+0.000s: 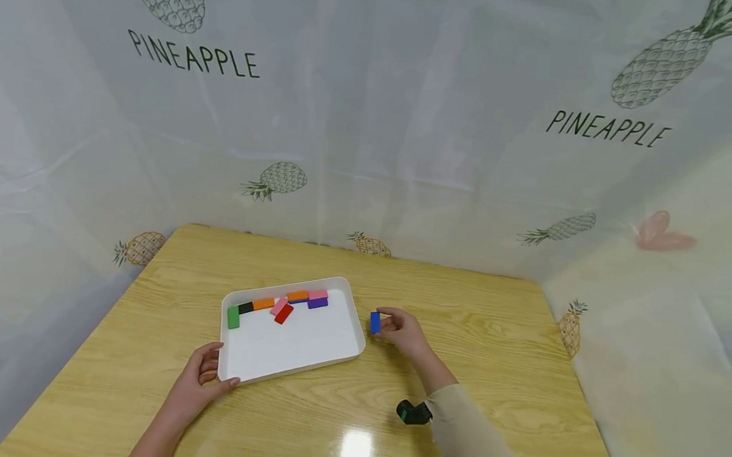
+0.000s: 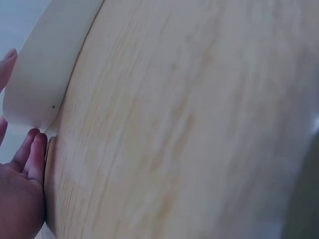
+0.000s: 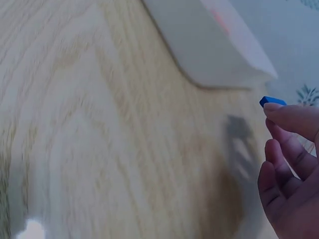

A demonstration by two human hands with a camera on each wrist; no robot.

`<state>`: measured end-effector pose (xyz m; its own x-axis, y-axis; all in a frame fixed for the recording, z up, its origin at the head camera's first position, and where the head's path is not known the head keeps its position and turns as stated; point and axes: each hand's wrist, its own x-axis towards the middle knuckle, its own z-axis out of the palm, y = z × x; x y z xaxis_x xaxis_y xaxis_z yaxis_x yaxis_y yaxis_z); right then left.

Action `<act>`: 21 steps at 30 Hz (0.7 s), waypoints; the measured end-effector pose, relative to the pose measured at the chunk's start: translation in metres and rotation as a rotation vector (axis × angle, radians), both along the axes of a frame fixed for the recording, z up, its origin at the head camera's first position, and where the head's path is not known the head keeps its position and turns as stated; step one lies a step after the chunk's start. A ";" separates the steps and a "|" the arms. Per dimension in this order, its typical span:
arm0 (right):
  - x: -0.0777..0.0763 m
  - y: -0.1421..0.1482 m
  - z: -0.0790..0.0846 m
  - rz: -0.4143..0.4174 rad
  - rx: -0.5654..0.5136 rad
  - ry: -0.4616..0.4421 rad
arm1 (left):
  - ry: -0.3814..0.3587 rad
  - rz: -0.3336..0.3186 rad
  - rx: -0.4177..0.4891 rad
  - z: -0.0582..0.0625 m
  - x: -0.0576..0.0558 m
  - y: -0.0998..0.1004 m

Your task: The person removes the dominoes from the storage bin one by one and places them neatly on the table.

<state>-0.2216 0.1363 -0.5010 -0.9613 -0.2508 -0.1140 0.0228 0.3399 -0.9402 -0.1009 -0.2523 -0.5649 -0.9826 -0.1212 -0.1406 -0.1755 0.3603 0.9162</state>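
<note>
- At the near-left corner of the tray point(image 1: 296, 346), left hand point(image 1: 199, 379) grips it.
- Just off its right end, right hand point(image 1: 400, 330) pinches a blue block point(image 1: 375, 323); probably light, stiff, slightly slick, so I'd squeeze opposite faces.
- Farther back, more blocks point(image 1: 263, 304).

And here's the hand point(image 2: 20, 199), lower left of the frame, its fingers point(image 2: 36, 155) right up at the rounded corner of a white tray point(image 2: 47, 64)! That tray wall slants across the upper left (one tiny dark speck point(image 2: 53, 107) on it, mind you), and another digit point(image 2: 7, 67) pops in at the left edge. Everywhere else it's tabletop, pale wood grain point(image 2: 164, 129) sweeping through the middle, with a blurred dark patch point(image 2: 306, 199) down at lower right!
</note>
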 end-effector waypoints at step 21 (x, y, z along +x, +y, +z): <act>-0.025 0.026 -0.059 -0.104 0.077 0.013 | -0.066 -0.011 -0.126 0.014 -0.020 0.013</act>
<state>-0.2465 0.1624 -0.5598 -0.9832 -0.1405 -0.1164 0.0498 0.4073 -0.9120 -0.1209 -0.2393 -0.5514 -0.9732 -0.1308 -0.1891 -0.2290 0.4739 0.8503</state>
